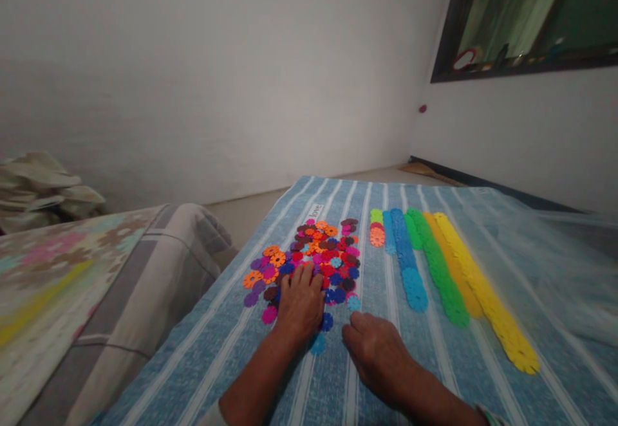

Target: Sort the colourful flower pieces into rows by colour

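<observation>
My left hand (302, 300) rests palm down on the near side of a mixed pile of flower-shaped plastic discs (333, 262), its fingers stretched out and slightly apart. The pile holds red, orange, purple, dark blue, pink and brown pieces. Just right of it, my right hand (379, 352) is closed, thumb and fingers pressed together. Whatever it may hold is hidden. A light blue disc (354, 302) lies just beyond its fingertips. Between my hands lie a dark blue disc (327, 322) and another light blue disc (317, 344), partly beside my left wrist.
Overlapping rows of sorted discs lie to the right: a blue row (404, 246), a green row (439, 271) and a yellow row (487, 297). Clear plastic sheeting (570, 265) covers the table's right side. A cloth-covered bed (159, 278) stands at left.
</observation>
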{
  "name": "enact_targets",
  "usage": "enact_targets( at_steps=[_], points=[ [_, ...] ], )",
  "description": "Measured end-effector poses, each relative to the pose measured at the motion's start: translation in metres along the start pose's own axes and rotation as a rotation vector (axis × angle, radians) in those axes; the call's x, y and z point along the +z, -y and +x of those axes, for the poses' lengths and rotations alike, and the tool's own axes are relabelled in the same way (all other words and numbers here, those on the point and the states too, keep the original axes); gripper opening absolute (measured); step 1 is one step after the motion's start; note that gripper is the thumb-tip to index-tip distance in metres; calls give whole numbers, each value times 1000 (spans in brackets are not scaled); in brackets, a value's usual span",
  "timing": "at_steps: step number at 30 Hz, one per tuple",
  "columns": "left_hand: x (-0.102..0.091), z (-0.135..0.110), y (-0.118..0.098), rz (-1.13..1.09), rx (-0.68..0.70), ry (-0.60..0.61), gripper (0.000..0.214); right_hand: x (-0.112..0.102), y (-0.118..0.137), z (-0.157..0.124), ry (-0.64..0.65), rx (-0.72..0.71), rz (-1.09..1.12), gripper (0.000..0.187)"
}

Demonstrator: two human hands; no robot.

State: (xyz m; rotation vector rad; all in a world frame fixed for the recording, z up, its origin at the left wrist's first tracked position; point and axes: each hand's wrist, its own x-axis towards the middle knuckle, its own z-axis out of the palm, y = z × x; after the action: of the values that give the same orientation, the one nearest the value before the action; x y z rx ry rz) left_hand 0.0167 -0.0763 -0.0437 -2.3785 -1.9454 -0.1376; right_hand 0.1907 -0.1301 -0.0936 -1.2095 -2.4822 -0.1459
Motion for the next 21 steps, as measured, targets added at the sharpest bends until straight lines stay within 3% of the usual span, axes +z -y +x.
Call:
enact_targets(
  at_steps=[6, 21],
  points=[
    [5, 9, -12, -139, 188, 21, 40, -2, 0, 1, 20, 2, 4, 13],
    [-4, -6, -15, -76, 47, 144, 45, 0, -2, -2, -12, -26, 33, 13]
  ],
)
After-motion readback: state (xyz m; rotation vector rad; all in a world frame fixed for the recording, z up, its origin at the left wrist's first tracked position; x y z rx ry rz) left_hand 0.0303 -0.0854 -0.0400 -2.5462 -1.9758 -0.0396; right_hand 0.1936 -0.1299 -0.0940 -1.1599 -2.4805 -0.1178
